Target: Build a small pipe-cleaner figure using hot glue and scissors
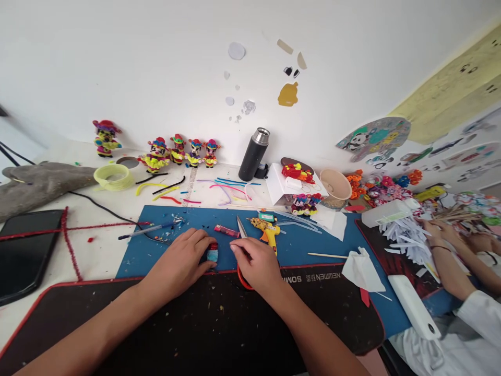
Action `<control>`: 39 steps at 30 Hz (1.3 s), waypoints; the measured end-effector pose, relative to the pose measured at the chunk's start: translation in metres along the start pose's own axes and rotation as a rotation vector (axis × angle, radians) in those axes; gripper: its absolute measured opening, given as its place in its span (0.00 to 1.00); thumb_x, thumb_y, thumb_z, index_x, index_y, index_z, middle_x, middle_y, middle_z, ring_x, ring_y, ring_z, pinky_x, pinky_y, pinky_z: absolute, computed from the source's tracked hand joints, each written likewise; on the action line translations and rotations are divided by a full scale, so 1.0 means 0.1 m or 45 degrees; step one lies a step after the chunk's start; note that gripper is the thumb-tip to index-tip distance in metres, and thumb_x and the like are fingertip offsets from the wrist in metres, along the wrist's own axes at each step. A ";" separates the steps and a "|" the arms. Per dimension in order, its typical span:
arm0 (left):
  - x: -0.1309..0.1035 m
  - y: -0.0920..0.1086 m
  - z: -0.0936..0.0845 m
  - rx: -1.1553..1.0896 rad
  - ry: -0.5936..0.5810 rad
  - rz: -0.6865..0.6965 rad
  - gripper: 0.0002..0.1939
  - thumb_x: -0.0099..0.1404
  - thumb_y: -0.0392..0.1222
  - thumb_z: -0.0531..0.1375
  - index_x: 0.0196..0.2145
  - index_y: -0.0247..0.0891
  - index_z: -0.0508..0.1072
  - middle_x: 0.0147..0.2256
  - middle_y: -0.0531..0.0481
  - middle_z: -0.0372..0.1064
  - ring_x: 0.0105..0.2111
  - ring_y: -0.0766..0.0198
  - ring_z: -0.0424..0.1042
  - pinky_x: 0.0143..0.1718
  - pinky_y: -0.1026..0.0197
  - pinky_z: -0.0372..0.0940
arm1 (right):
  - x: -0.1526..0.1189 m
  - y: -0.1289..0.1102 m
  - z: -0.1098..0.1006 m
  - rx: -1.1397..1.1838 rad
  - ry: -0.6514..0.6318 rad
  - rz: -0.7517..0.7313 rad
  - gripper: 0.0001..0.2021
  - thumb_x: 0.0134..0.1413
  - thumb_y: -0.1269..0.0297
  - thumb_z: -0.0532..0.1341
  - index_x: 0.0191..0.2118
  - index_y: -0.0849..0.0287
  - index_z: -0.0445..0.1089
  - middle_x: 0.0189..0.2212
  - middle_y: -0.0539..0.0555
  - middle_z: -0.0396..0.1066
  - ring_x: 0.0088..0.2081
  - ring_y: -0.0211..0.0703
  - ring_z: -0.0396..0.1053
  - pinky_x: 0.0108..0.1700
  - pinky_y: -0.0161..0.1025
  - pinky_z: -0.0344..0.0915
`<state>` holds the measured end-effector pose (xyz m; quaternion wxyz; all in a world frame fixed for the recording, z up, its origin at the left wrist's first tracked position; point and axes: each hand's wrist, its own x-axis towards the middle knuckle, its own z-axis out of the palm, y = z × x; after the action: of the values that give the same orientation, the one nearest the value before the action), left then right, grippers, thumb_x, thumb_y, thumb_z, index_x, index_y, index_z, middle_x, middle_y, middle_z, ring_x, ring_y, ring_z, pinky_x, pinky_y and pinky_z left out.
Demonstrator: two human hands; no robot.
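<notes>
Pinching a small red-and-blue piece (212, 254) between thumb and fingertips, the left hand (187, 257) rests near the front edge of a blue mat (156, 259), and the piece sits there between the two hands, nearer the left. The right hand (258, 263) is just beside it, its fingers curled close together with thumb and forefinger nearly meeting; I cannot tell whether they hold anything. Scissors (242, 227) run beneath that hand, blades pointing away and a red handle (246, 281) showing below it. A pink lighter (226, 231) lies just beyond the hands, close to the blades, and a yellow glue gun (269, 230) is to the right. Left of the hands, a blue pen (151, 228) lies across the mat's edge near some dark scraps. A black desk pad (195, 324) with red edging spreads under the forearms. On the white surface (99, 256) behind, loose coloured stems (235, 183) are scattered before four little figures (178, 150) standing together, with another figure (105, 140) farther left. A pale yellow roll (113, 184) sits in front of that one. A dark flask (251, 161) stands against the wall, beside a white box (276, 187). At far right, a co-worker's hand (432, 233) touches white paper strips (403, 235).
</notes>
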<state>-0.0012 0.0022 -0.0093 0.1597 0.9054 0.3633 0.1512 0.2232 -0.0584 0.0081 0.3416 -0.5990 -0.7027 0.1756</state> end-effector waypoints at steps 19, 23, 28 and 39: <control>-0.16 0.11 -0.13 -0.076 0.230 0.020 0.25 0.78 0.60 0.53 0.57 0.41 0.77 0.49 0.40 0.77 0.49 0.46 0.75 0.52 0.46 0.70 | -0.19 0.58 -0.62 -0.512 -0.170 0.768 0.19 0.68 0.43 0.61 0.44 0.55 0.74 0.30 0.51 0.75 0.31 0.47 0.72 0.31 0.37 0.53; -0.21 0.22 -0.06 -0.103 0.248 0.066 0.22 0.79 0.56 0.55 0.57 0.41 0.78 0.48 0.41 0.77 0.47 0.49 0.75 0.51 0.48 0.70 | -0.11 0.57 -0.57 -0.490 -0.165 0.772 0.15 0.68 0.48 0.61 0.40 0.55 0.73 0.27 0.50 0.74 0.29 0.45 0.70 0.30 0.37 0.51; -0.23 0.34 0.00 -0.125 0.252 0.131 0.19 0.80 0.52 0.55 0.54 0.40 0.79 0.46 0.43 0.78 0.46 0.50 0.75 0.52 0.48 0.71 | -0.17 0.67 -0.52 -0.337 0.011 0.729 0.14 0.64 0.51 0.61 0.33 0.55 0.72 0.22 0.49 0.71 0.25 0.43 0.67 0.29 0.38 0.53; -0.11 0.78 0.24 -0.047 0.026 0.355 0.14 0.76 0.40 0.60 0.55 0.40 0.77 0.53 0.42 0.79 0.53 0.48 0.75 0.56 0.48 0.70 | -0.35 0.61 -0.55 0.810 0.255 0.906 0.24 0.55 0.38 0.68 0.34 0.57 0.70 0.19 0.44 0.63 0.16 0.36 0.59 0.17 0.33 0.51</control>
<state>0.0482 -0.0632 -0.0012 0.1499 0.9424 0.2328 0.1879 0.3068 -0.0880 -0.0024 0.4924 -0.6819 -0.3295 0.4290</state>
